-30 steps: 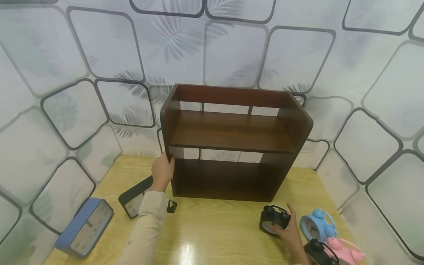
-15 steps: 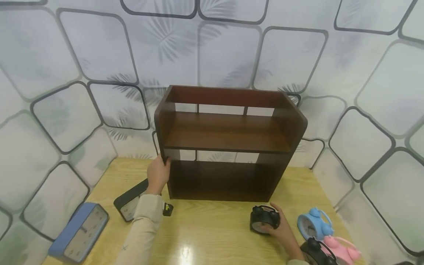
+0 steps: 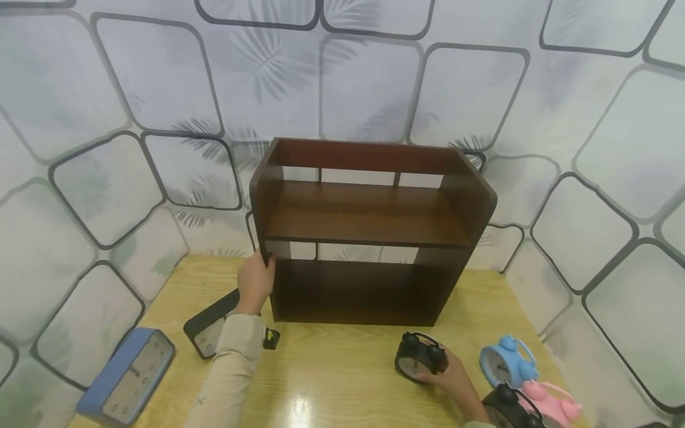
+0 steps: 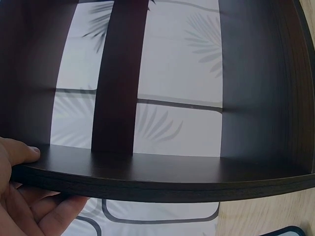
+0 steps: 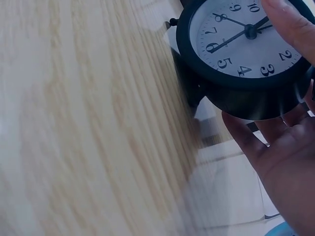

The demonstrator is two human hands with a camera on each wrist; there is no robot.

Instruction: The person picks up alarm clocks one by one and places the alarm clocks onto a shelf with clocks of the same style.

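Note:
A dark brown two-tier wooden shelf (image 3: pixel 369 232) stands on the table near the back wall. My left hand (image 3: pixel 254 286) grips its left side panel; in the left wrist view the thumb (image 4: pixel 24 152) lies on the inner face and the fingers curl behind. Right of the middle, in front of the shelf, my right hand (image 3: pixel 455 383) holds a black twin-bell alarm clock (image 3: pixel 420 358) by its side. The right wrist view shows the thumb across the white dial (image 5: pixel 236 44) and the other fingers behind the case. Whether the clock touches the table cannot be told.
At the right are a light blue twin-bell clock (image 3: pixel 508 362), a pink one (image 3: pixel 553 403) and another black one (image 3: pixel 511 409), bunched together. A blue rectangular clock (image 3: pixel 128 375) and a black rectangular clock (image 3: pixel 211 324) lie left, the latter partly behind my sleeve. A small black-and-yellow item (image 3: pixel 271 339) sits nearby.
My right hand has carried the black alarm clock leftward, away from the other twin-bell clocks, and its tilt has changed. The left hand keeps its grip on the shelf; the head view has shifted slightly.

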